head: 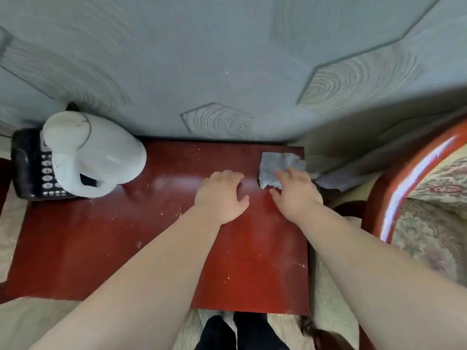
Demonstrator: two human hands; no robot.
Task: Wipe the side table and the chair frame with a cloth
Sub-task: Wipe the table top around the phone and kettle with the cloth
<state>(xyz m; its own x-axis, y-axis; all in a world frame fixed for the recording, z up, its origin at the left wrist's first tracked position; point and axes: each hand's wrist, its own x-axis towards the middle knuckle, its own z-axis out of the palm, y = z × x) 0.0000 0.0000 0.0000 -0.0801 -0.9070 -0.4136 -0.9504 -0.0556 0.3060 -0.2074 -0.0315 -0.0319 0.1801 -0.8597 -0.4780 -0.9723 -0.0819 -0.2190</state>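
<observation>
A red-brown side table [151, 248] fills the middle of the view, dotted with pale specks of dust. A crumpled grey cloth [274, 164] lies at its far right corner. My right hand [294, 190] rests on the near edge of the cloth, fingers spread over it. My left hand [221, 195] lies flat on the bare tabletop just left of the cloth, fingers apart, holding nothing. The glossy red chair frame [394, 195] curves along the right side, next to the table.
A white kettle [93, 157] stands at the table's far left, partly over a black telephone [30, 168]. A patterned grey-blue wall [227, 72] runs behind the table. The chair's floral cushion [434, 223] lies inside the frame.
</observation>
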